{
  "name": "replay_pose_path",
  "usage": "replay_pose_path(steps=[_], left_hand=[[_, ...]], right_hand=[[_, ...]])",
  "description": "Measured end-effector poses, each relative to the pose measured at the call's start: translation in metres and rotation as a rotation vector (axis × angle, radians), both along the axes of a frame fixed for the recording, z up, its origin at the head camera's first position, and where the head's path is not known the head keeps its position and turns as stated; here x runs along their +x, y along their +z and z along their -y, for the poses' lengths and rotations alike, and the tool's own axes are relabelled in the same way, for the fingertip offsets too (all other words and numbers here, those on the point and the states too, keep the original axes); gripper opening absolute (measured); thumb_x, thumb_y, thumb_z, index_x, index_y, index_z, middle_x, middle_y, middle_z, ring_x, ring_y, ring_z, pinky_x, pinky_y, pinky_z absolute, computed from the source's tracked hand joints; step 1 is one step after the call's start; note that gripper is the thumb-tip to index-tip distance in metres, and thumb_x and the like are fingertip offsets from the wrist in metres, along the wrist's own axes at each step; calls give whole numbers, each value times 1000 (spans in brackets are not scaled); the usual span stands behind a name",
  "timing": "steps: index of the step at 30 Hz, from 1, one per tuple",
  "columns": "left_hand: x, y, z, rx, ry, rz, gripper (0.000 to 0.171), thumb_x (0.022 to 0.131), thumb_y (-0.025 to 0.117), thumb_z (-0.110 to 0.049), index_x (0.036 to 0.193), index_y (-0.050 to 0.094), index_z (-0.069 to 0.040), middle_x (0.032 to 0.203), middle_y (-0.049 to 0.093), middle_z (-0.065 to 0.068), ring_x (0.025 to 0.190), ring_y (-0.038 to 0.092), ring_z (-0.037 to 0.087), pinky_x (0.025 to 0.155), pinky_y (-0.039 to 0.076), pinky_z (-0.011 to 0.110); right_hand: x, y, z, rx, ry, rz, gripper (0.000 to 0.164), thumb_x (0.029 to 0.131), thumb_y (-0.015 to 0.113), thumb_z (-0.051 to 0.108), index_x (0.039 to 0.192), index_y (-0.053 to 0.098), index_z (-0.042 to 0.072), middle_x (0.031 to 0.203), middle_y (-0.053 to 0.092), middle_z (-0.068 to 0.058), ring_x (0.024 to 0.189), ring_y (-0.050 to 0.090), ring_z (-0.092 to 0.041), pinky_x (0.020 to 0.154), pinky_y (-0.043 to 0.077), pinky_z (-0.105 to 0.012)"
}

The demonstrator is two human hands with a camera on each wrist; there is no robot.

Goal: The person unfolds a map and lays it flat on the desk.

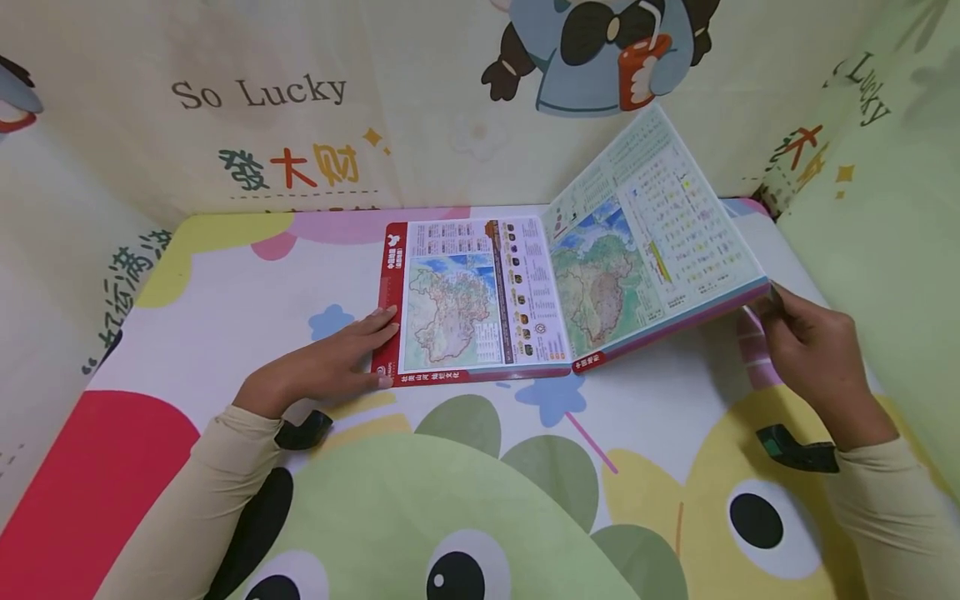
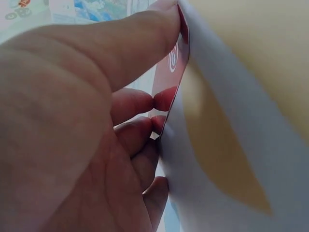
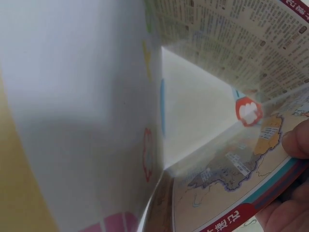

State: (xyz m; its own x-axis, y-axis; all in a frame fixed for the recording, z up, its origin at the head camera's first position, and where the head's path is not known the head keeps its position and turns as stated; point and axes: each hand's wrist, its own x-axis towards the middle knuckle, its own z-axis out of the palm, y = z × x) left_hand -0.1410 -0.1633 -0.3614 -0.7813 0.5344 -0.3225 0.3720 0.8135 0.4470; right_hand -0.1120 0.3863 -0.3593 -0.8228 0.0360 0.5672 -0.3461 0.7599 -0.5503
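A glossy folded map with a red left border lies partly opened in the middle of the table. Its left panel is flat, while the right panels are lifted and tilted up toward the back. My left hand rests on the red left edge with fairly straight fingers; in the left wrist view its thumb and fingertips touch the map's red edge. At the lower right corner of the lifted panels, my right hand pinches the map. The right wrist view shows the thumb on a printed panel, fingers behind it.
The table cover carries large cartoon figures. A pale printed curtain hangs behind the table's back edge, close to the raised panel's top corner, and a greenish one hangs at the right. Black wrist devices sit below both hands.
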Motion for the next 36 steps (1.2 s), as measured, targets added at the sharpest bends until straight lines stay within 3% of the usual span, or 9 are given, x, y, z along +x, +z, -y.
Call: replay_pose_path(steps=[11,17,24,27,32,36], left_hand=[[-3,-2,2,-22,29,15,93,85,75,-33,156,18,-14,163,5,4,145,9,37,88,53,45],[-3,-5,1,-15,33,-2,94,84,76,-33,156,20,-12,163,7,6,145,10,37,86,54,44],[0,-6,2,-22,35,-21,93,84,76,-33,155,22,-11,163,8,6,144,11,37,88,53,45],[1,-5,4,-13,35,-20,92,84,76,-34,155,22,-9,162,9,8,144,12,38,89,52,46],[2,-4,7,-1,56,-2,94,83,77,-36,155,22,-10,162,9,8,144,12,39,86,54,46],[2,-4,13,-18,72,-2,95,82,77,-36,155,22,-11,162,8,7,144,11,39,90,51,48]], right_hand=[[0,-7,-9,-33,-19,57,32,93,57,0,124,64,1,102,47,47,71,44,9,58,27,-11],[-2,-12,-14,-59,15,53,35,91,53,-5,124,63,-1,100,49,46,82,49,23,66,34,-4],[-4,-15,-22,65,41,-23,41,86,56,-12,124,65,2,105,46,48,70,41,10,55,24,-12],[-4,-15,-24,81,34,-3,46,87,57,-12,127,64,8,107,44,47,69,39,8,53,24,-13],[-5,-16,-26,53,17,38,47,90,55,-9,130,63,14,107,45,47,71,45,12,51,25,-12],[-8,-17,-26,15,42,34,44,89,55,-8,127,65,11,108,50,44,84,51,23,58,32,-4]])
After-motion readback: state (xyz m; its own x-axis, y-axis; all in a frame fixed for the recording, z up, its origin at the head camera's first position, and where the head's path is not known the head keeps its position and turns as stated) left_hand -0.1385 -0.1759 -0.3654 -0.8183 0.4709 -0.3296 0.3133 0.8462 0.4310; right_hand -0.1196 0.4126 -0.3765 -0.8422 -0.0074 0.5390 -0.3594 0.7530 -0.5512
